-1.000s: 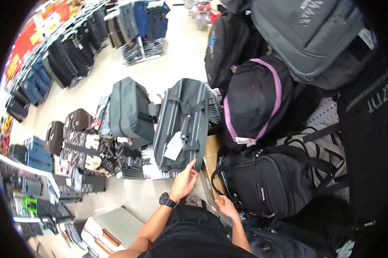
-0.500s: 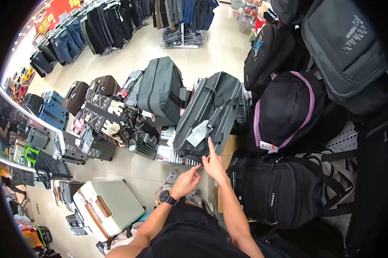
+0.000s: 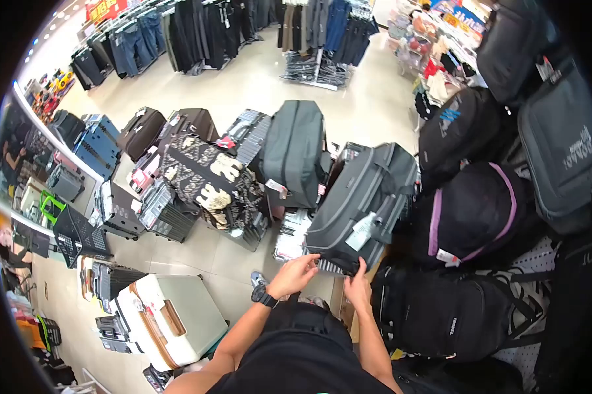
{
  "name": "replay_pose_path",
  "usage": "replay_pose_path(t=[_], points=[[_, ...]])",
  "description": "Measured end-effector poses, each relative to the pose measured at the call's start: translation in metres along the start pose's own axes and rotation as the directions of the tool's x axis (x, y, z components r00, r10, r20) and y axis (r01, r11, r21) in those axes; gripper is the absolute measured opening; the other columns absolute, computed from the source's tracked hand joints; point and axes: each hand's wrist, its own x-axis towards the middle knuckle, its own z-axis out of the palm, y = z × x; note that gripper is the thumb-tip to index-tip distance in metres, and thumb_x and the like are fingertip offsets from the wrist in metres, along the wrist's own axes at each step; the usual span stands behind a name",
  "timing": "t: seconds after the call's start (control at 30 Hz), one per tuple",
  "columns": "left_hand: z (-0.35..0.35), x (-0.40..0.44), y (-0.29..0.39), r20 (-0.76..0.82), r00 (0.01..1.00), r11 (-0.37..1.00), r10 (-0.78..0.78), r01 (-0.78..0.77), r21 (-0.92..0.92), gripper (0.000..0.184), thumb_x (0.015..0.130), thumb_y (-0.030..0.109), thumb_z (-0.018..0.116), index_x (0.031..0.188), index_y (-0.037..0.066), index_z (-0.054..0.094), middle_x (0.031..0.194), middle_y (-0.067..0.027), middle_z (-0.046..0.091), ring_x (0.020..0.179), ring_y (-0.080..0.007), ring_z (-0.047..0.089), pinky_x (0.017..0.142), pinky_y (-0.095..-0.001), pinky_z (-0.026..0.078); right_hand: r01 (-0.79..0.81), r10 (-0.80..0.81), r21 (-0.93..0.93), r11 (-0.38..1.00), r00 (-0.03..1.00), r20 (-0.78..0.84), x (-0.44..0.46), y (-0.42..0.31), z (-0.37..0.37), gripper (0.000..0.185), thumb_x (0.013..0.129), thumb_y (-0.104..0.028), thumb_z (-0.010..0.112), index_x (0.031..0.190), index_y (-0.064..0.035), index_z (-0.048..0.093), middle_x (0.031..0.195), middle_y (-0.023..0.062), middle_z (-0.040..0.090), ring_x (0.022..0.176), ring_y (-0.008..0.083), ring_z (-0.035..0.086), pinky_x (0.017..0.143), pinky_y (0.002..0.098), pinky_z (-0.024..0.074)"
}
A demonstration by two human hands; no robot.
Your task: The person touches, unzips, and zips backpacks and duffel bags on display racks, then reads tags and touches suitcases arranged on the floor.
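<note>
Head view: grey duffel bag point(image 3: 368, 190) is set atop a ribbed suitcase point(image 3: 289, 240), white tag point(image 3: 360, 232) attached, not lifted. Its near end is reached by left hand point(image 3: 293, 276) and right hand point(image 3: 358, 289), fingers loosely curled; firm pinch can't be told.

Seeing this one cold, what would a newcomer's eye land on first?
Probably the large grey bag near the middle, with a white tag on it and the person's left hand and right hand at its near end. Then the black-and-cream patterned bag farther left, and the pale suitcase with brown handles at lower left.
</note>
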Motion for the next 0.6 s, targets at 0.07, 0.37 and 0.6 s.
replay_pose_path(t=[0.07, 0.37, 0.6], points=[[-0.050, -0.008, -0.035, -0.095, 0.994, 0.998, -0.058, 0.056, -0.028, 0.043, 0.100, 0.019, 0.068, 0.140, 0.004, 0.062, 0.109, -0.0143, 0.076, 0.098, -0.0287, 0.075, 0.086, -0.0419, 0.057, -0.045, 0.045, -0.020, 0.999, 0.999, 0.004, -0.002, -0.020, 0.005, 0.080, 0.095, -0.023, 0.067, 0.160, -0.0173, 0.019, 0.102, 0.0344, 0.073, 0.098, 0.0562, 0.069, 0.087, 0.0624, 0.0545], [-0.163, -0.074, -0.104, -0.470, 0.841, 0.960, -0.268, 0.193, -0.202, 0.038, 0.102, 0.013, 0.068, 0.139, 0.003, 0.064, 0.107, -0.0130, 0.076, 0.093, -0.0215, 0.074, 0.079, -0.0358, 0.060, 0.110, -0.075, -0.198, 0.974, 0.981, 0.179, 0.018, -0.142, 0.026, 0.031, 0.095, -0.036, 0.070, 0.106, -0.0073, 0.070, 0.101, 0.0236, 0.077, 0.101, 0.0471, 0.072, 0.088, 0.0556, 0.0553], [-0.191, -0.134, -0.130, -0.591, 0.692, 0.908, -0.415, 0.356, -0.221, 0.039, 0.102, 0.014, 0.068, 0.139, 0.003, 0.064, 0.110, -0.0134, 0.077, 0.094, -0.0212, 0.074, 0.078, -0.0354, 0.061, 0.466, -0.502, 0.186, 0.865, 0.804, 0.320, 0.065, -0.296, 0.089, 0.027, 0.099, -0.030, 0.069, 0.109, -0.0042, 0.068, 0.085, 0.0174, 0.076, 0.083, 0.0368, 0.075, 0.078, 0.0472, 0.0567]])
